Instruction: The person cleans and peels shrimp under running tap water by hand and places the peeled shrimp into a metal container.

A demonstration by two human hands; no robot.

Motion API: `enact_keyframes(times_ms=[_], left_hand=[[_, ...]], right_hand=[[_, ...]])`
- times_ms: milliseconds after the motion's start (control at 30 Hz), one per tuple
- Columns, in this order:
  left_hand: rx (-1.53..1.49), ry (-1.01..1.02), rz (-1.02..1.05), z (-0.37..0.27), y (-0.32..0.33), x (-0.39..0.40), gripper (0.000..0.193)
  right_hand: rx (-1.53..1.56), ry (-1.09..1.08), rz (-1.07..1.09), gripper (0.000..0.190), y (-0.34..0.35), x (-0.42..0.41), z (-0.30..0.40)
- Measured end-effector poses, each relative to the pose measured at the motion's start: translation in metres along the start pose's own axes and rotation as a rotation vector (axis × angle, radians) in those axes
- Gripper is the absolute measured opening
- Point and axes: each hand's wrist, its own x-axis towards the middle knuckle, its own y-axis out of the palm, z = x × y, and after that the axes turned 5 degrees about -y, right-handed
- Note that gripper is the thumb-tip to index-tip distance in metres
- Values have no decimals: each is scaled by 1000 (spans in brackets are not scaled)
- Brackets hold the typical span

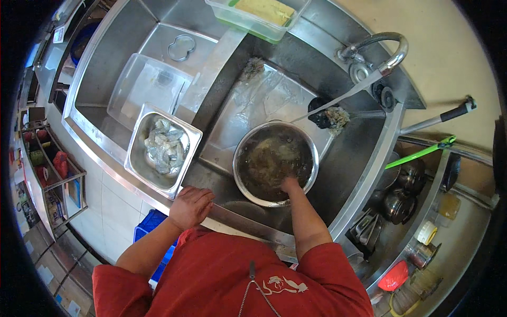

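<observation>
My right hand (pixel 290 184) reaches into a round steel bowl (pixel 237 174) of murky brown water, its fingers hidden under the surface. Water (pixel 336 99) runs from the curved tap (pixel 396 59) to the bowl's far edge. The bowl stands in the right-hand basin of a steel sink. My left hand (pixel 193 206) rests on the sink's front edge, beside the near corner of a rectangular steel pan (pixel 130 158); it holds nothing that I can see. Pale, wet, translucent pieces, seemingly peeled shrimp or similar seafood (pixel 164 146), lie in the pan.
A clear plastic tub (pixel 122 83) and a metal ring (pixel 181 47) lie in the left basin. A plastic container (pixel 273 33) with a yellowish block straddles the far divider. Scouring pads (pixel 337 119) and plastic film (pixel 253 99) lie behind the bowl. Pots (pixel 400 204) stand on the right.
</observation>
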Motion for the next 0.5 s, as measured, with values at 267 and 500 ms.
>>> enact_keyframes(times_ms=[267,500], left_hand=[[-13,15,5,-6,3,13,20],[38,-20,25,1,-1,-3,21]], right_hand=[[165,105,178,56,30,27,14],[51,-20,177,41,-4,-7,55]])
